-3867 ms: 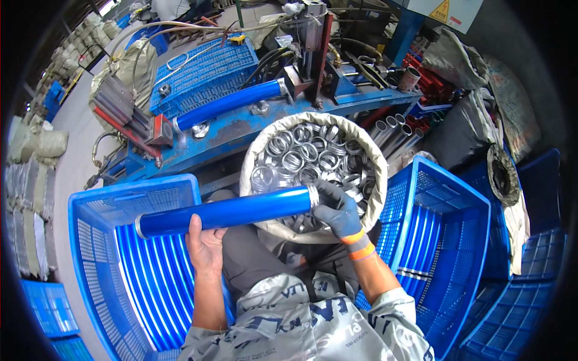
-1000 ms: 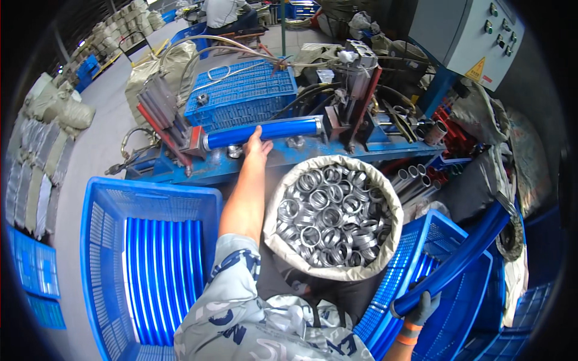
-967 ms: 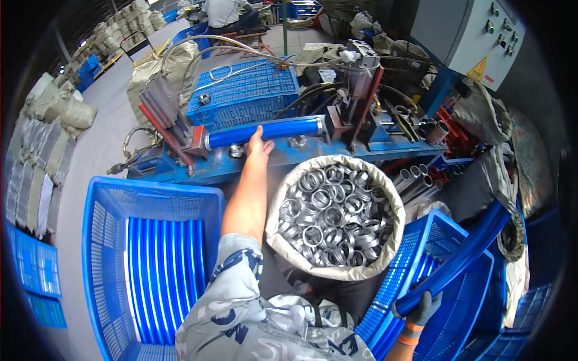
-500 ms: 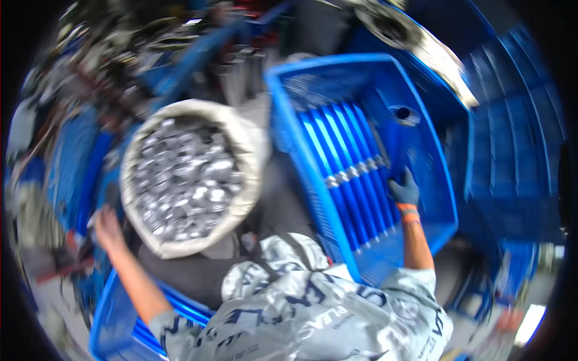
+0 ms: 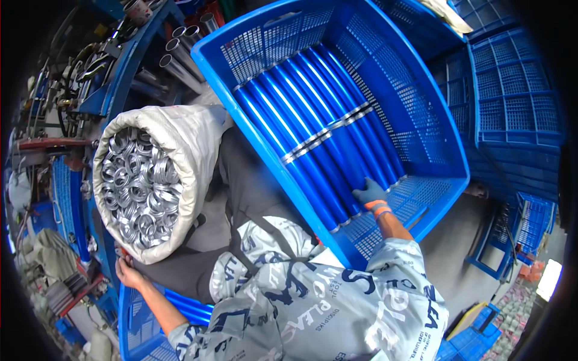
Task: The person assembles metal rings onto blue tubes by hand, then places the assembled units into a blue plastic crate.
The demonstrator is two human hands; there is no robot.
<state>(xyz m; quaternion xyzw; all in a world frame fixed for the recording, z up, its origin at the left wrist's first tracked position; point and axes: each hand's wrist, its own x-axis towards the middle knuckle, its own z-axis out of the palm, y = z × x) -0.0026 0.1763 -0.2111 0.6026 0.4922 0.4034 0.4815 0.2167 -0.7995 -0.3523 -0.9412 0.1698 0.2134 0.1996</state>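
My right hand point(image 5: 368, 192), in a grey-blue glove with an orange cuff, lies on the near ends of several long blue tubes point(image 5: 313, 126). The tubes lie side by side in a big blue mesh crate point(image 5: 433, 120) on my right, with silver bands across their middles. My bare left hand point(image 5: 126, 274) is low on my left, fingers apart, touching the underside of a grey-white sack point(image 5: 186, 138). The sack is full of shiny metal rings point(image 5: 135, 189). Neither hand visibly grips anything.
A blue machine bench with metal pipes point(image 5: 180, 51) and hoses runs along the upper left. Another blue crate point(image 5: 174, 307) with blue tubes sits under my left arm. More empty blue crates point(image 5: 512, 90) are stacked at the right, above a grey floor.
My view has swung to the right crate. The right hand brought a long blue tube down among the others there. The left hand left the tube on the machine and dropped beside the sack.
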